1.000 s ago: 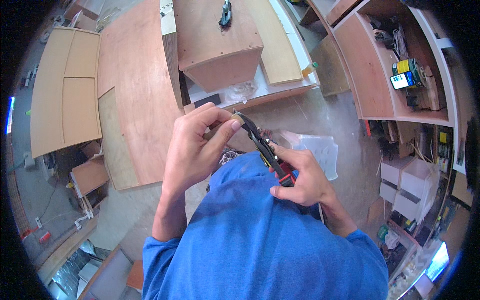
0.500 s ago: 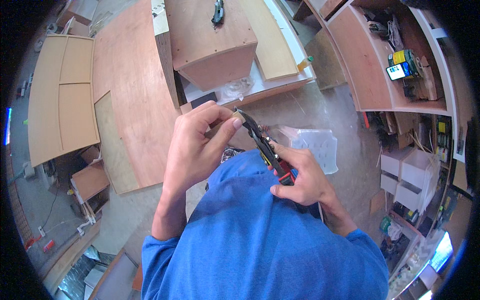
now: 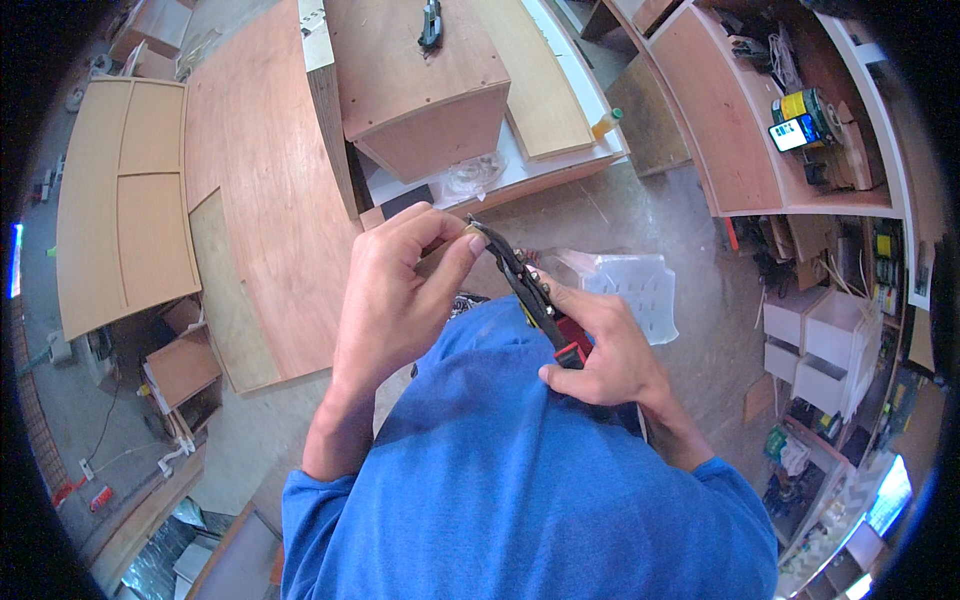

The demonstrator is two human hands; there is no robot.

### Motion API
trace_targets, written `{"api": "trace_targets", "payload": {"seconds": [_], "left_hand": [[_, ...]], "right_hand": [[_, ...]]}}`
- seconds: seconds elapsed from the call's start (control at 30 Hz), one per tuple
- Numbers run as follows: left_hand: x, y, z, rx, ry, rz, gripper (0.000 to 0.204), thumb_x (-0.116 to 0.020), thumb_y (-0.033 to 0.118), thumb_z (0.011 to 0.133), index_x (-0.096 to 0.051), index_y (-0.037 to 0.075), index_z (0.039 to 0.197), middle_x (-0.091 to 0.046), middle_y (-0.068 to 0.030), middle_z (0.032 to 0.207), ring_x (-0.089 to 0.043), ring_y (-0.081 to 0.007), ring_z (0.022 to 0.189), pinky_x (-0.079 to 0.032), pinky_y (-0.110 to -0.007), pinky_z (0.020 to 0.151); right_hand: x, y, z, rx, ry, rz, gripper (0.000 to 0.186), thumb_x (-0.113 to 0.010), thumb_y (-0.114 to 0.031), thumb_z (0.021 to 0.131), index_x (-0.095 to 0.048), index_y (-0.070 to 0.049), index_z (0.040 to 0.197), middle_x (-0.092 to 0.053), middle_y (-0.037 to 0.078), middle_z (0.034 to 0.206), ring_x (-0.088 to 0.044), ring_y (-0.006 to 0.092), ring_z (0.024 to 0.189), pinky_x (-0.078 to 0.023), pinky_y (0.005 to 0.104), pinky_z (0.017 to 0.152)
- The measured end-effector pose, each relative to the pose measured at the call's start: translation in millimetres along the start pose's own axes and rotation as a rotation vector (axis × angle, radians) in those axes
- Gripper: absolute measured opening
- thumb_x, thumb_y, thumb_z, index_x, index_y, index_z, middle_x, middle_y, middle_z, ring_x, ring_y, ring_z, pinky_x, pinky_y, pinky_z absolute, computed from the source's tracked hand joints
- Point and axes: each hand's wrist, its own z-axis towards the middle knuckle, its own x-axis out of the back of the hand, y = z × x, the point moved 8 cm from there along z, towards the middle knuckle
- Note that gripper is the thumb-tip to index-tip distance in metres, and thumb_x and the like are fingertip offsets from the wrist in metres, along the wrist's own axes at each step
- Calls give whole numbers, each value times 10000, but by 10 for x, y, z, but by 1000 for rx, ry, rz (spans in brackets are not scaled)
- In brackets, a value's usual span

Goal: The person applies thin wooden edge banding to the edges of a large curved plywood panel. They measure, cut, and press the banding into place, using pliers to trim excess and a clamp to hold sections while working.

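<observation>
My left hand (image 3: 398,285) is raised in front of me, thumb and forefinger pinched on a small tan strip (image 3: 470,230). Only a thin edge of the strip shows between the fingertips. My right hand (image 3: 612,345) is wrapped round the red-and-black handles of hand shears (image 3: 515,272). Their dark jaws point up and left, with the tip right beside the pinched strip. Whether the blades touch it I cannot tell. Both hands are held above my blue-clothed lap.
Ahead stands a plywood box (image 3: 430,125) with a folding knife or similar black tool (image 3: 430,28) on top. A clear plastic bag (image 3: 472,177) lies by its base. Large plywood sheets (image 3: 270,200) are at left. A translucent plastic piece (image 3: 630,295) and a shelf with a lit phone (image 3: 793,132) are at right.
The tan strip's face showed at the jaws before; now just a thin edge does. The shears' handles look closer together, and the right fingers have tightened slightly.
</observation>
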Motion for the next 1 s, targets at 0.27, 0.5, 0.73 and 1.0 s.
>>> {"api": "trace_targets", "payload": {"seconds": [0.27, 0.5, 0.73, 1.0], "left_hand": [[-59, -104, -29, 9, 35, 4, 193, -731, 167, 1033, -744, -20, 986, -620, -13, 790, -552, -73, 739, -442, -266, 650], [-12, -238, -45, 136, 7, -197, 202, -727, 195, 1052, -750, -1, 1011, -619, 34, 816, -543, -45, 747, -437, -237, 643], [38, -138, -33, 34, 24, -171, 192, -748, 159, 1020, -738, -25, 966, -600, -18, 762, -552, -80, 681, -427, -281, 600], [75, -10, -72, -86, 112, -39, 178, -751, 123, 986, -723, -36, 909, -615, -96, 734, -581, -180, 636, -432, -347, 593]], "right_hand": [[-122, 98, -65, -232, -56, 30, 856, -840, -166, 715, -572, 46, 1499, -723, 217, 1008, -746, 269, 857, -582, 349, 831], [-48, 71, -38, -231, -37, 269, 909, -854, -233, 697, -565, 3, 1526, -707, 93, 991, -670, 180, 858, -554, 326, 803], [-52, 2, 13, -151, -116, 236, 967, -849, -237, 678, -528, 12, 1556, -741, 183, 1114, -706, 236, 895, -562, 348, 847], [-58, -21, 24, -122, -87, 215, 943, -846, -235, 665, -556, 32, 1521, -737, 147, 996, -686, 216, 814, -565, 347, 770]]}}
